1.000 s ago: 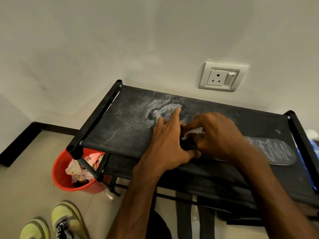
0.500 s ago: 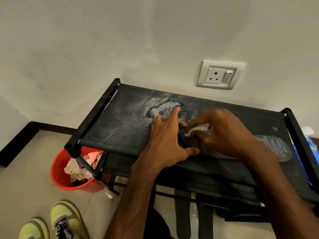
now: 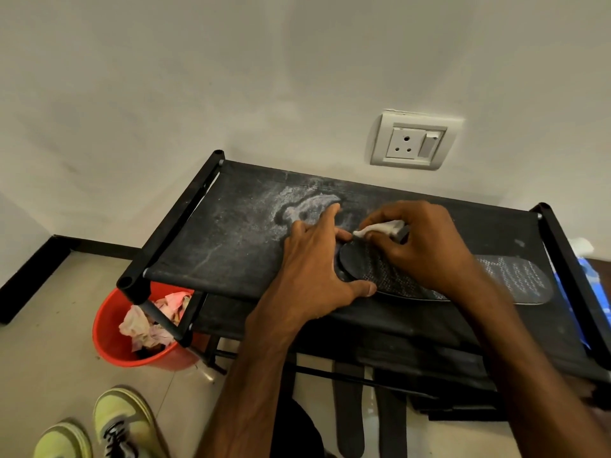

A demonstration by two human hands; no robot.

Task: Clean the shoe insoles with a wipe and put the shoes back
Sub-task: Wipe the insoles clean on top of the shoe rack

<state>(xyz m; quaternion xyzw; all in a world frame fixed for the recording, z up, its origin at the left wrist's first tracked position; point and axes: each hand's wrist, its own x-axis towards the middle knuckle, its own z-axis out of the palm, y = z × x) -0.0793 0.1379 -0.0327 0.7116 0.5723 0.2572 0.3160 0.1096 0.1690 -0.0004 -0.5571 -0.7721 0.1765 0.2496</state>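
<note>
Right hand grip: the right hand (image 3: 426, 246) has its fingers curled round a small white wipe (image 3: 380, 228), pinching it and holding it down at the rounded heel end of a dark insole (image 3: 515, 279).
Left hand grip: the left hand (image 3: 317, 269) lies flat with its fingers straight and spread, holding nothing; its thumb touches the near edge of the insole's heel.
Insole position: it lies flat on the top shelf, lengthwise from left to right, with its patterned toe end towards the right.
Hidden or unclear: the right hand and forearm cover the insole's middle. A small grey shape beside the wipe cannot be made out. Two long dark strips (image 3: 350, 408) on the floor under the rack are hard to identify. A blue packet (image 3: 595, 292) is cut off at the right edge.
Surface: a black fabric-topped shoe rack (image 3: 231, 239), its top streaked with pale dust and one whitish smear near the left hand's fingertips.
Room: a plain pale wall (image 3: 165, 94) with a white wall socket (image 3: 413, 142) above the rack, a beige floor (image 3: 49, 358) and a black skirting board (image 3: 29, 276).
Containers: a red bucket (image 3: 109, 338) stands on the floor at the rack's left corner, holding crumpled paper (image 3: 148, 325), pink and white.
Shoes: two yellow-green shoes (image 3: 122, 421) sit on the floor at the bottom left, partly cut off.
</note>
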